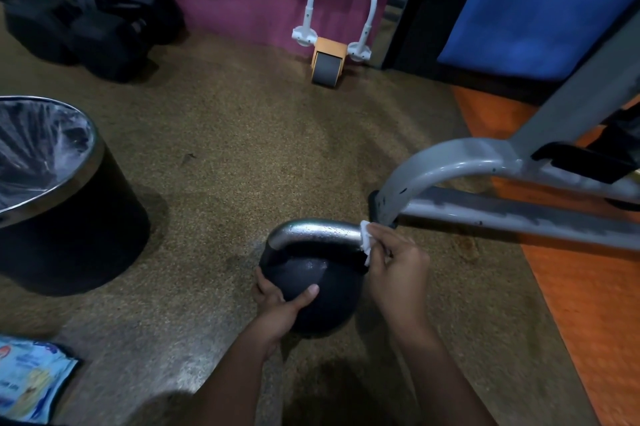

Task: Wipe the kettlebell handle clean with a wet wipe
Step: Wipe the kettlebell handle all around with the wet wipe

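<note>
Kettlebell [313, 290] sat on the speckled floor [225, 134], low centre of view, black ball w/ chrome handle [313, 231] arching over the top. Left hand [280, 304] cupped the ball's near-left side, fingers curled round the far-left edge, thumb laid across the front. Right hand [393, 273] pinched a white wet wipe [367, 239] bunched against the handle's right end, where it bends down to the ball; fingers closed on the wipe, wipe touching metal. Rest of handle, left of the right hand, was bare & shiny.

Just beyond the right hand: grey bench frame [467, 183], curved foot coming down to the floor near the handle's right end, long rail running off to the right. Tight on that side. Orange mat [571, 287] edge ran diagonally right of the right hand, under the frame.

Left of the left hand: open floor, then black bin [76, 217] w/ clear liner, well apart. Wipes pack [31, 380] lay near-left of the left hand at frame edge. Far ahead of both hands: ab roller [327, 62] against the purple wall, black bags [93, 17] far-left.
</note>
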